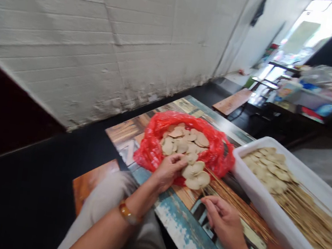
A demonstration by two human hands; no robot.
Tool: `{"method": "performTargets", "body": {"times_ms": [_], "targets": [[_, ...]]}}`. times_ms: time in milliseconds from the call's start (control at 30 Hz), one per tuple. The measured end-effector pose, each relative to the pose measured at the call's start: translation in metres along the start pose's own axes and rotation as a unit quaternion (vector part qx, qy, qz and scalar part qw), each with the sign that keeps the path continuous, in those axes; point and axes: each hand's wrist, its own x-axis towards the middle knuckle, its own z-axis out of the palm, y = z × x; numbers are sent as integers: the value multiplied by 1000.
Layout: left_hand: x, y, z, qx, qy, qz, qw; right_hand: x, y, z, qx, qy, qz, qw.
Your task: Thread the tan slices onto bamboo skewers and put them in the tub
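My right hand [224, 219] pinches a thin wooden skewer [203, 192] near its lower visible part. Several pale, thin round slices [196, 176] are threaded on the skewer; their exact food kind is unclear. At the far end of that stack, my left hand [171, 169] has its thumb and fingers closed on a pale round slice [191, 158]. Just beyond it, a crumpled red plastic bag [156, 129] lies open, holding many loose slices [182, 143]. Bare skewers [241, 206] lie in a bundle on the table, between my right hand and a white tub.
The white plastic tub [261, 202] at right holds filled skewers [273, 171], slices toward the far end. The patterned table [172, 219] has a worn blue edge. A wooden bench [233, 101] and a cluttered table [319, 95] stand behind; a white wall [135, 34] runs along the left.
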Motion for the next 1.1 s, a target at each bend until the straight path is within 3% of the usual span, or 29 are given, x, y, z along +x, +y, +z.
{"method": "performTargets", "body": {"times_ms": [167,633,867,1100], "targets": [[10,3,2,29,17,-15,999,10,-4,-1,-42,18,-81,996],[13,5,5,47,-2,-14,999,12,-7,-6,-36,51,-96,993],[8,2,5,-3,-25,-8,1000,6,-7,-6,-2,12,-62,998],[0,4,4,1,-88,-55,995,2,-5,-5,-14,-12,-47,999]]}}
